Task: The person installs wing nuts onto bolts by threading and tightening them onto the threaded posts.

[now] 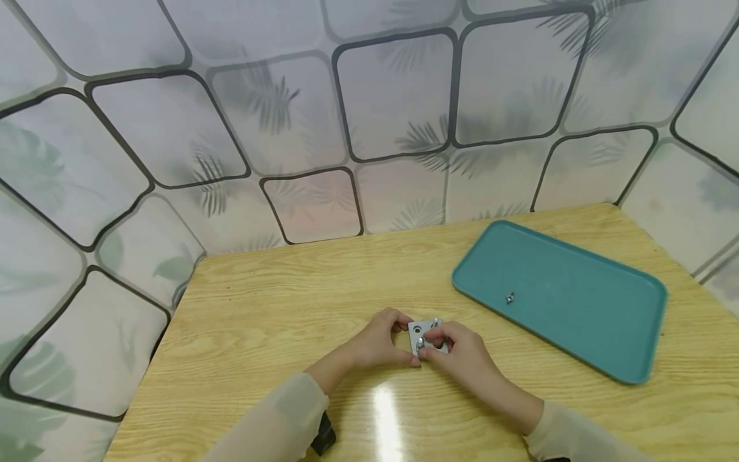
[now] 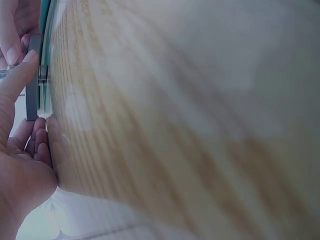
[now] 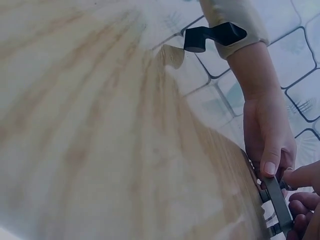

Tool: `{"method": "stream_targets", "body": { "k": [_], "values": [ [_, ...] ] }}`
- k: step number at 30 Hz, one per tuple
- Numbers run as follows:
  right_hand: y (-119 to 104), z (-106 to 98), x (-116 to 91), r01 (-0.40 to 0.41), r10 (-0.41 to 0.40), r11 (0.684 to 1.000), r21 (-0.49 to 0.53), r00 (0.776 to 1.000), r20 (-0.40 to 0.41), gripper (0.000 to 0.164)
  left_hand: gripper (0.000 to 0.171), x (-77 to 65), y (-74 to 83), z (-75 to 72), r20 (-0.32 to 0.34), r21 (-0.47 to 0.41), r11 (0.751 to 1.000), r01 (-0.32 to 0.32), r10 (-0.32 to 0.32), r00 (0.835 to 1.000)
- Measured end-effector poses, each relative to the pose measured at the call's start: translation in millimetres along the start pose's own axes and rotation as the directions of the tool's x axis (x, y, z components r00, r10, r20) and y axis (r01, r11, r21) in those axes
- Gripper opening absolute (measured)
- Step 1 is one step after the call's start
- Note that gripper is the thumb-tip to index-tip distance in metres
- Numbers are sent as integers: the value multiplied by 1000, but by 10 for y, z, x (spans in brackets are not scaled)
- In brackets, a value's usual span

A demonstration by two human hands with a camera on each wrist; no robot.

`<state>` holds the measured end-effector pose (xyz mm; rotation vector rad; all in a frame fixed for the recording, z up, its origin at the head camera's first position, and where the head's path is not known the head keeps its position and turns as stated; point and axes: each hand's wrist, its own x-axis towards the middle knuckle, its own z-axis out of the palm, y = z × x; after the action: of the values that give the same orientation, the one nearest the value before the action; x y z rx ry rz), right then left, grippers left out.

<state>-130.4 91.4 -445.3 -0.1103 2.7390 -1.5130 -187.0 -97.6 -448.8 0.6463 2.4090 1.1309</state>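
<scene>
A small grey metal plate [image 1: 413,330] with a round hole is held just above the wooden table. My left hand [image 1: 381,341] grips it by opposite edges, thumb at the near edge and fingers at the far one. In the left wrist view the plate [image 2: 32,95] shows edge-on, with a threaded bolt end [image 2: 5,73] on one face and a bolt head [image 2: 43,74] on the other. Thumb and index finger of my right hand [image 1: 464,356] pinch a bolt [image 1: 420,343] standing on the plate. Another bolt [image 1: 435,322] stands at its far corner.
A teal tray [image 1: 583,301] lies at the right of the wooden table [image 1: 277,308]. One small metal part [image 1: 510,298], like a nut, sits in it near the front left edge. Patterned fabric walls [image 1: 398,96] enclose the table's back and sides.
</scene>
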Motion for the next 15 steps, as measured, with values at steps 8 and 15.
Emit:
{"method": "stream_targets", "body": {
  "k": [8, 15],
  "values": [
    [-54, -9, 10, -1, 1, 1000, 1, 1000, -1, 24, 61, 5, 0, -4, -6, 2, 1000, -17, 17, 1000],
    [-35, -23, -6, -8, 8, 1000, 13, 1000, 18, 21, 61, -2, -4, -9, 5, -7, 1000, -11, 11, 1000]
  ]
}}
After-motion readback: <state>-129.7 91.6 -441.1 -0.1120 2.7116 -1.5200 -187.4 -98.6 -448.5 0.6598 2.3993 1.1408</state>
